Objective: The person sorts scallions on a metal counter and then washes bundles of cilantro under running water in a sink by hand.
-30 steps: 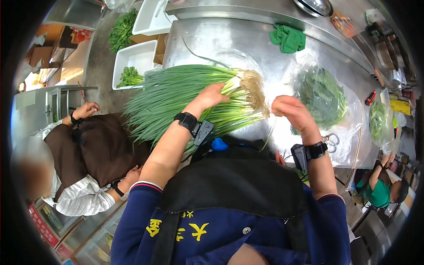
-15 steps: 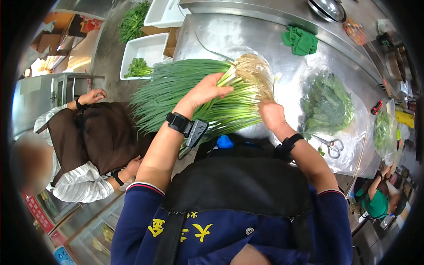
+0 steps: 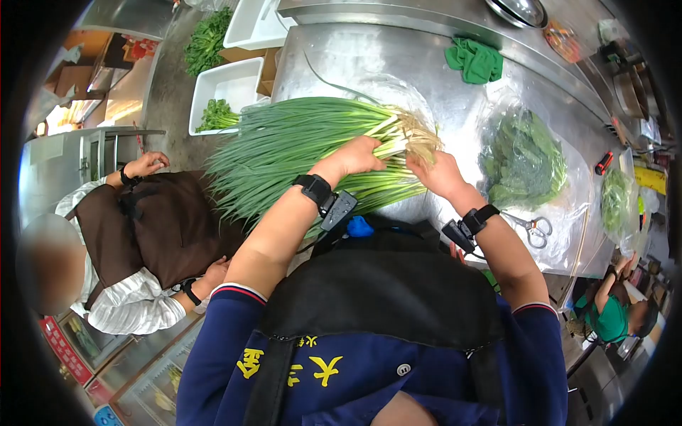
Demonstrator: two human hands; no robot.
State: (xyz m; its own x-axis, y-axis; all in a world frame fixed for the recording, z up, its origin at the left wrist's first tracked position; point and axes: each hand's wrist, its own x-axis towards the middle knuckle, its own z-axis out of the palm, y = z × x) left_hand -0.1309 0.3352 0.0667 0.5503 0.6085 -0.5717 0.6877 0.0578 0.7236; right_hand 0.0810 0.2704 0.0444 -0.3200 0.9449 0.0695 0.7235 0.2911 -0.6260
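Observation:
A large bunch of green onions (image 3: 284, 142) lies across the metal table (image 3: 341, 53), leaves to the left and pale roots (image 3: 419, 135) to the right. My left hand (image 3: 357, 156) is closed round some white stalks near the root end. Fingers of my right hand (image 3: 435, 172) are pressed together on the roots, just right of my left hand; the fingertips are partly hidden among them. To the right of the bunch is a clear plastic bag of leafy greens (image 3: 526, 160), with scissors (image 3: 534, 231) below it.
A green cloth (image 3: 474, 61) lies at the table's back. White bins (image 3: 226, 85) and greens (image 3: 207, 42) stand at the upper left. One person in a brown apron (image 3: 160, 234) is close on the left; another in green (image 3: 609, 319) is at the far right.
My right hand has moved left from beside the bunch onto the roots. My left hand has shifted slightly right and down along the stalks since the last earlier frame.

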